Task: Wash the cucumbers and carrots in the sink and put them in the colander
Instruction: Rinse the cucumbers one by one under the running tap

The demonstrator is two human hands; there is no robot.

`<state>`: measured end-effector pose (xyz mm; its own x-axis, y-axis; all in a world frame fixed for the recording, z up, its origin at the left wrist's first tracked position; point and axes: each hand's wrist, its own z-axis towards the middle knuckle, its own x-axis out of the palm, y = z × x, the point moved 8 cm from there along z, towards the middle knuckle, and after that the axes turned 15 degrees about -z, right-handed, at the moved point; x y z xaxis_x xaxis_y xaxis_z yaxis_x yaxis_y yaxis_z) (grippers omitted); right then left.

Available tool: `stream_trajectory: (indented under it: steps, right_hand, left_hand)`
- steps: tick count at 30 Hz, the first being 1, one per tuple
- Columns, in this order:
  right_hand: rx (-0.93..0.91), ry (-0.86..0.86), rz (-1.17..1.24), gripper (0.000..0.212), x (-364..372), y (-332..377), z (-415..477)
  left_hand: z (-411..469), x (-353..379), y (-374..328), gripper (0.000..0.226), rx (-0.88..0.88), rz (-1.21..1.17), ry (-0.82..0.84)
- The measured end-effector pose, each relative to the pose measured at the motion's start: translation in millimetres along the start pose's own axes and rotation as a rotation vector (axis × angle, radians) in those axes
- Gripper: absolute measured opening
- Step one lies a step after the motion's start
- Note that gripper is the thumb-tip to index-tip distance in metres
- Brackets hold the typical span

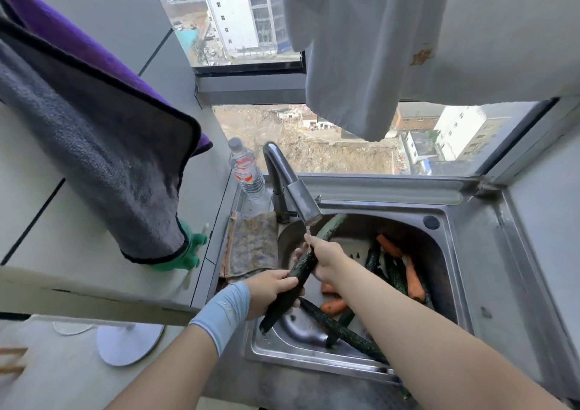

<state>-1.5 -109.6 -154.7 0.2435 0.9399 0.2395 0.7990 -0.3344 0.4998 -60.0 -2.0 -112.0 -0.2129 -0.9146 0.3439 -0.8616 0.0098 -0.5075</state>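
Sink [314, 361] basin holds loose cucumbers [342, 330] and carrots [413, 281]. Left hand [273, 287] grips the lower half of the held cucumber [290, 296]; right hand [328, 260] wraps its upper part. It's tilted over the basin under the faucet [301, 196] — thin stream running. Water bottle [246, 171] behind, by the window.

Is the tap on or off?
On. A thin stream of water falls from the tap onto the cucumber held under it.
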Motion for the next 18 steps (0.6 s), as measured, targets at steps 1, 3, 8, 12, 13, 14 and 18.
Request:
stream_trajectory:
  steps: [1,3,8,12,13,14,18]
  right_hand:
    - [-0.013,-0.023,0.015,0.021,1.7,0.3,1.4]
    - [-0.039,-0.081,-0.041,0.028,6.3,-0.7,-4.2]
    - [-0.160,-0.255,-0.410,0.050,4.8,-8.0,-21.6]
    - [-0.126,-0.146,-0.279,0.039,3.9,-9.4,-13.1]
    - [-0.098,-0.180,-0.233,0.041,-0.9,-5.1,-15.0]
    - [-0.076,-0.223,-0.182,0.051,-7.8,-1.7,-10.1]
    - [0.045,-0.251,-0.078,0.071,-16.8,-0.4,-8.2]
  left_hand:
    - [-2.8,-2.2,0.3,0.021,-0.008,0.014,-0.001]
    - [-0.7,-10.5,-3.4,0.017,-0.027,0.226,-0.081]
    - [10.3,-18.4,-24.3,0.019,0.015,0.838,-0.275]
    - [5.5,1.2,-25.3,0.021,0.055,0.549,-0.117]
    - [2.1,7.2,-23.4,0.020,0.051,0.454,-0.077]
    - [-0.6,12.1,-21.7,0.018,0.045,0.396,-0.040]
    - [-1.2,12.5,-7.3,0.018,-0.011,0.247,0.027]
